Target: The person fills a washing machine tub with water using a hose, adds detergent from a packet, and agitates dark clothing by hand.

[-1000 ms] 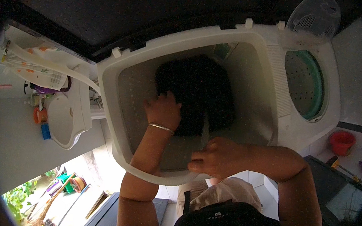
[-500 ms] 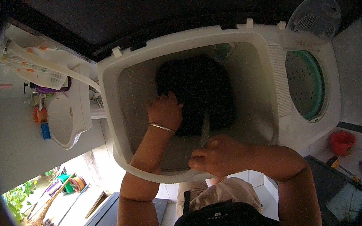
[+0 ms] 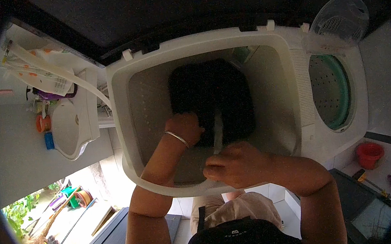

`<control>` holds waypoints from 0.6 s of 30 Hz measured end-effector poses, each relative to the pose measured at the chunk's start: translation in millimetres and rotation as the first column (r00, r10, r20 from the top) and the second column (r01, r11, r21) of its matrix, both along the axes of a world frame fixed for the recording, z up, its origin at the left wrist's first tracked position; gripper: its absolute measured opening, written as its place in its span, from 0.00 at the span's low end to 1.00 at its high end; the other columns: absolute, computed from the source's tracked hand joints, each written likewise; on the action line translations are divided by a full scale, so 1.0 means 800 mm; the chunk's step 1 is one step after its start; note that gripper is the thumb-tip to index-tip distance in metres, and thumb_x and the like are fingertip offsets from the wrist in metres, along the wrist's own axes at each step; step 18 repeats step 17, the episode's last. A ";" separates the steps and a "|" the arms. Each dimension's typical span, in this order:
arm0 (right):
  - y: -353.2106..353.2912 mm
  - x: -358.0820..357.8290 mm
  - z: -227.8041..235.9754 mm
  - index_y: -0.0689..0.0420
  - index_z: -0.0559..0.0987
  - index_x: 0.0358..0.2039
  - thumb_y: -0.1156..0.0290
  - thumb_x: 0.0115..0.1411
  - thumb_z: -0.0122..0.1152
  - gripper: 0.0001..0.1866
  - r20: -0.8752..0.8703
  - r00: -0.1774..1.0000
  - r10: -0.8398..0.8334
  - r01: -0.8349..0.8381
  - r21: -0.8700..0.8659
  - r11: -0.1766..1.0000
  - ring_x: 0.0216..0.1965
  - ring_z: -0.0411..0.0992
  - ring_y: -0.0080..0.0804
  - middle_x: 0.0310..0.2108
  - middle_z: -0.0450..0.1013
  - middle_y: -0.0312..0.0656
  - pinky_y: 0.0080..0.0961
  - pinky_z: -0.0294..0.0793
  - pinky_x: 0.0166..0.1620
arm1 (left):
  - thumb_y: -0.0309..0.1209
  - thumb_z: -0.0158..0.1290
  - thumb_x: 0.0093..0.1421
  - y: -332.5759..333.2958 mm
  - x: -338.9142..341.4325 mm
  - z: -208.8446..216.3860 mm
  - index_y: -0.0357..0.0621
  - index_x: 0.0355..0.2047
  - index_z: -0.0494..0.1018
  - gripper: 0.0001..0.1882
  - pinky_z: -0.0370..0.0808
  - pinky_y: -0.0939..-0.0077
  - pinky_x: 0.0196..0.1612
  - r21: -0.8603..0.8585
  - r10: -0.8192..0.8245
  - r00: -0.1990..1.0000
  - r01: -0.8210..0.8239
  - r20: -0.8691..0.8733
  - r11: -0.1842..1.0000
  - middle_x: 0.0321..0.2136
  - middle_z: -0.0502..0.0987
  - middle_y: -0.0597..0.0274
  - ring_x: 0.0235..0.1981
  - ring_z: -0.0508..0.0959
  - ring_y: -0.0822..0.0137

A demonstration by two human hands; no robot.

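Note:
I stand over the open wash tub (image 3: pixel 280 110) of a white twin-tub washing machine. Inside lies a black, rounded mass (image 3: pixel 215 87), too dark for me to tell whether it is cloth. At its lower left edge is my left hand (image 3: pixel 184 128), a silver bangle on the wrist and the fingers curled in; what they grip is hidden in the dark. My right hand (image 3: pixel 236 166) is closed around a whitish hose (image 3: pixel 164 188) at the tub's near rim. From that hand a pale stream (image 3: pixel 217 131), apparently water, runs onto the black mass.
Right of the tub is the round spin tub (image 3: pixel 330 91), its clear lid (image 3: pixel 341 21) raised. A white washbasin (image 3: pixel 68 128) stands left. On the floor are a red bucket (image 3: pixel 370 154) at right and a broom (image 3: pixel 43 240) at lower left.
My left hand has drawn slightly nearer to me, and its fingers have curled in from being spread. The pale stream has swung a little to the left; my right hand keeps its place.

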State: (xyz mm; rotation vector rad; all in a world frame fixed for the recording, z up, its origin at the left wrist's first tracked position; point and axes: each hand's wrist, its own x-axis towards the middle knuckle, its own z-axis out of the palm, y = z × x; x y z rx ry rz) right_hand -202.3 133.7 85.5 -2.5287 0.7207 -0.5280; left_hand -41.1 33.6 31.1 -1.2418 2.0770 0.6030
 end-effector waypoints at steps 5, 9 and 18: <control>-0.001 0.003 -0.006 0.53 0.73 0.32 0.67 0.50 0.56 0.09 0.123 0.991 -0.057 0.058 -0.011 0.998 0.22 0.72 0.25 0.31 0.69 0.36 0.22 0.74 0.22 | 0.51 0.54 0.54 0.002 0.001 -0.003 0.41 0.41 0.74 0.25 0.74 0.58 0.42 0.012 0.003 1.000 -0.003 -0.029 1.000 0.38 0.77 0.50 0.40 0.78 0.53; -0.003 0.002 -0.004 0.52 0.73 0.33 0.67 0.50 0.58 0.08 0.158 0.984 -0.082 0.086 -0.020 0.996 0.21 0.72 0.24 0.31 0.70 0.36 0.21 0.74 0.20 | 0.52 0.54 0.53 0.007 0.003 -0.005 0.39 0.43 0.72 0.29 0.74 0.58 0.41 -0.026 -0.050 0.997 0.049 -0.054 0.998 0.38 0.77 0.49 0.40 0.78 0.52; -0.005 0.003 -0.009 0.50 0.74 0.35 0.66 0.51 0.60 0.10 0.195 0.973 -0.121 0.126 -0.010 0.992 0.22 0.72 0.25 0.33 0.70 0.36 0.22 0.75 0.21 | 0.55 0.54 0.52 0.007 -0.001 -0.005 0.37 0.47 0.69 0.34 0.70 0.50 0.47 0.032 -0.066 0.997 0.068 -0.050 0.997 0.39 0.77 0.49 0.42 0.77 0.54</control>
